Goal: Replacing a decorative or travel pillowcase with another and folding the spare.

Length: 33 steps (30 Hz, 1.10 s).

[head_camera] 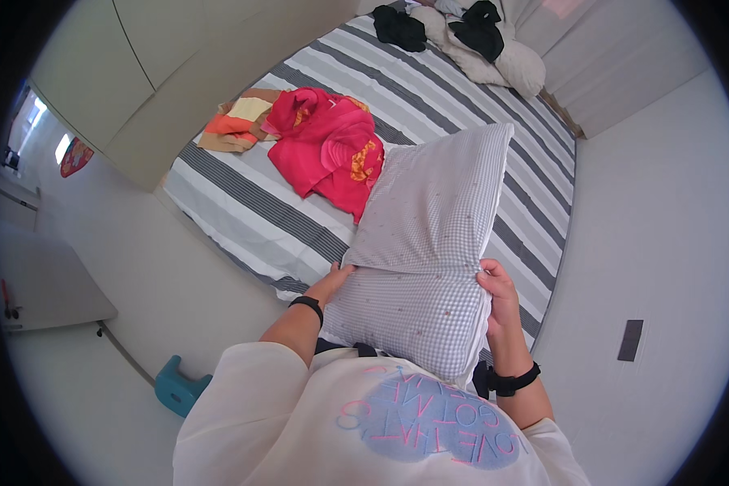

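Note:
A pillow in a blue-and-white checked case [425,225] leans up against my body, a crease running across it between my hands. On its left edge, my left hand [339,280] grips at the crease, fingers mostly hidden by the cloth. My right hand [499,291] pinches the right edge, which has white trim. Beyond the pillow lies the striped bed sheet [316,225] in grey, white and dark bands. A crumpled red fleece blanket [325,140] touches the pillow's left side, with an orange, tan and yellow cloth [238,124] beside it.
At the bed's far end are a pale bundled quilt [522,67] and dark garments [479,33]. Cabinets [85,54] flank the left side and a wall [638,243] the right. A teal plastic stool [179,386] stands on the floor, lower left.

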### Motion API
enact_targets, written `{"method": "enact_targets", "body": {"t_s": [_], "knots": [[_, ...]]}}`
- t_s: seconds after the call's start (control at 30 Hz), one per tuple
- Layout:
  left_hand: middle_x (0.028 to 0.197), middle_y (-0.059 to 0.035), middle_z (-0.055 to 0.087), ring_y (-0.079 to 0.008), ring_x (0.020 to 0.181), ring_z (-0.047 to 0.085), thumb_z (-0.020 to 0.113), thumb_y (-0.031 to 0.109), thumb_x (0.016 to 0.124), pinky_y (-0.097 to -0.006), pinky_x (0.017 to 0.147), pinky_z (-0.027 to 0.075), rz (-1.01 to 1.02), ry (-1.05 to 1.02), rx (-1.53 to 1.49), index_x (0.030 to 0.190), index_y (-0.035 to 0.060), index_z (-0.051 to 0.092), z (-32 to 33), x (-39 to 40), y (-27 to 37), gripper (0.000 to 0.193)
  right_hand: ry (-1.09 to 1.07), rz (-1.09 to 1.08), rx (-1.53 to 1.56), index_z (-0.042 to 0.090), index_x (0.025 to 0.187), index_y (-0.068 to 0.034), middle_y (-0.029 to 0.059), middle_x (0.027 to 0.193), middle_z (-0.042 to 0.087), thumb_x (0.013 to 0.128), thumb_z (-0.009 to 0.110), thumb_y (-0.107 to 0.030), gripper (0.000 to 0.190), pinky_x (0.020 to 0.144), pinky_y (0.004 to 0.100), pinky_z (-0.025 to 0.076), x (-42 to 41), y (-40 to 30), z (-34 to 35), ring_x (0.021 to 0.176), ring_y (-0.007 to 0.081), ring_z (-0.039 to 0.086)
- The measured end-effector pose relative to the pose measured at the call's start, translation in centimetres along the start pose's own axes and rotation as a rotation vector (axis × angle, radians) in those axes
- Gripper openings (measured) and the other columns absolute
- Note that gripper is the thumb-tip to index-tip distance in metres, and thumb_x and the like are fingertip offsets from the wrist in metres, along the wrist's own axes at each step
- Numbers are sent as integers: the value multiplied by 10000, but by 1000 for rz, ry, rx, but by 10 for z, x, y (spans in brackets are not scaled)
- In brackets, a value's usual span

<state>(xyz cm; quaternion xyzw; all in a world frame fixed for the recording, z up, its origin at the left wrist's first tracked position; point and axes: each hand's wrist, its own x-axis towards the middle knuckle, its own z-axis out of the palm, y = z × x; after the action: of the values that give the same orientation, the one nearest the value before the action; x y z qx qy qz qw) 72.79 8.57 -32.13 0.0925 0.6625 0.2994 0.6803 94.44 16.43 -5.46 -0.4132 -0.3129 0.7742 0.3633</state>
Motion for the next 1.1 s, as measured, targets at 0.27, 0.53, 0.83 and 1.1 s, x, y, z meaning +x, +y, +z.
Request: {"method": "enact_targets", "body": {"t_s": [0.27, 0.53, 0.83, 1.1], "knots": [[1170, -217, 438, -308, 1039, 462, 578, 387, 698, -424, 839, 371, -30, -152, -56, 1209, -56, 340, -6, -12, 4, 717, 27, -93, -165, 526, 863, 0, 73, 798, 574, 738, 522, 12, 125, 672, 264, 485, -4, -23, -55, 698, 146, 564], [853, -121, 569, -196, 759, 548, 455, 179, 805, -301, 661, 438, 435, 32, -148, 1002, -37, 521, 3, -10, 34, 300, 328, 116, -848, 534, 860, -56, 15, 713, 526, 708, 567, -27, 158, 631, 221, 424, -5, -9, -215, 670, 104, 511], [792, -72, 574, -137, 693, 517, 438, 172, 835, -265, 626, 416, 595, -72, 38, 922, -41, 538, 53, -43, 54, 250, 132, -111, -1500, 543, 931, -16, 189, 924, 528, 723, 571, -122, 234, 751, 357, 430, 7, 56, -180, 841, 322, 521], [765, -78, 565, -114, 665, 496, 459, 154, 824, -248, 610, 405, 801, 7, 591, 936, -5, 515, 73, -35, 59, 202, -247, -129, -1478, 460, 1106, 6, 203, 937, 520, 756, 452, -31, 351, 754, 351, 423, 49, 125, -71, 878, 321, 516]]}}
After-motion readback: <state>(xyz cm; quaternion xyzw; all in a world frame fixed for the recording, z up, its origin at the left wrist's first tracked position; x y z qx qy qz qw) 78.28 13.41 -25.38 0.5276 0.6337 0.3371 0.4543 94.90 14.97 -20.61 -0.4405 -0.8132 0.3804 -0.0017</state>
